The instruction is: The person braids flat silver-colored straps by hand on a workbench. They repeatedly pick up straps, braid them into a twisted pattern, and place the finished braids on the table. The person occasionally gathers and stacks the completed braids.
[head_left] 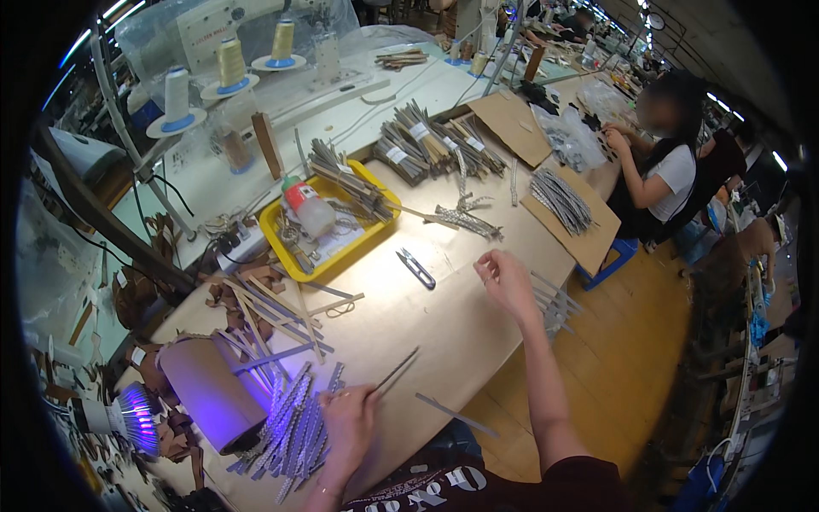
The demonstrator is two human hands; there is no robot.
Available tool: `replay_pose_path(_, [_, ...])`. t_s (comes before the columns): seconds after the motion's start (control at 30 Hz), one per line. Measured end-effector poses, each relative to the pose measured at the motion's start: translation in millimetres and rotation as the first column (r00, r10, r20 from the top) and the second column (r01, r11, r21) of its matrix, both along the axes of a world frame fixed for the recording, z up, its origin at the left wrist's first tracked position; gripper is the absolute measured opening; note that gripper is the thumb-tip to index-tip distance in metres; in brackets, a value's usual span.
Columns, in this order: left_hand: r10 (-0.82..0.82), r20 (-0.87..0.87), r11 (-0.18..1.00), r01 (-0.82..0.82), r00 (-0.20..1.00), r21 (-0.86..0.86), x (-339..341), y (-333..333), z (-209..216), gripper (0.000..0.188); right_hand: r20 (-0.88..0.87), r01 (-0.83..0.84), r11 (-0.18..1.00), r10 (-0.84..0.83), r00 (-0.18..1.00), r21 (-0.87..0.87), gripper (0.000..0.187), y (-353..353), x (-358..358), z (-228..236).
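The left hand [348, 418] has its fingers pinched on a thin, dark, straight strip-like piece [397, 369], which juts up and to the right over the near part of a broad, tan-covered table [461, 333], just right of a loose heap of grey, scaly-patterned strips [294, 422]. The piece looks light and fairly stiff, as it stands out without sagging; whether it is slippery cannot be told. A light pinch near its lower end seems a sensible hold, since pressing hard might bend so slender a thing. The right hand [503, 277] hangs over the table's right side, thumb and fingers bent close together; I cannot tell whether anything small sits between them. Near its wrist, pale grey flat strips [554, 303] lie along the table edge. The tabletop also bears small dark-handled metal snips [415, 269] and a yellow plastic tray [357, 246] with a red-labelled bottle [311, 209]. At left glows a violet-lit lamp [136, 418]; at upper right, a co-worker in a white top [670, 179] sits above a yellow-brown floor [627, 341].
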State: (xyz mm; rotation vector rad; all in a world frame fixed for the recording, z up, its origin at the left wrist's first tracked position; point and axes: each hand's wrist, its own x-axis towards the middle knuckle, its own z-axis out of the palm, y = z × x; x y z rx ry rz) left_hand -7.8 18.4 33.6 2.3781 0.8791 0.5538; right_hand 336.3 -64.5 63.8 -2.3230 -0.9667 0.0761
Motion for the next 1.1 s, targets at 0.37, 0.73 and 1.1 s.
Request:
replay_pose_path(0.37, [0.486,-0.068,0.857,-0.46,0.872,0.232,-64.5,16.7,49.4,0.023,0.357,0.067,0.977,0.009,0.934,-0.201,0.014,73.1,102.5,-47.4])
replay_pose_path(0.73, [-0.257,-0.018,0.966,0.257,0.966,0.021,18.5,-14.6,51.0,0.029,0.001,-0.127,0.938,0.135,0.991,-0.323,0.017,27.0,100.5,-1.4])
replay_pose_path(1.1, [-0.105,-0.068,0.992,0.11,0.992,0.063,0.3,-7.6,40.5,0.027,0.098,0.268,0.95,-0.255,0.962,-0.158,0.036,145.8,182.7,-38.9])
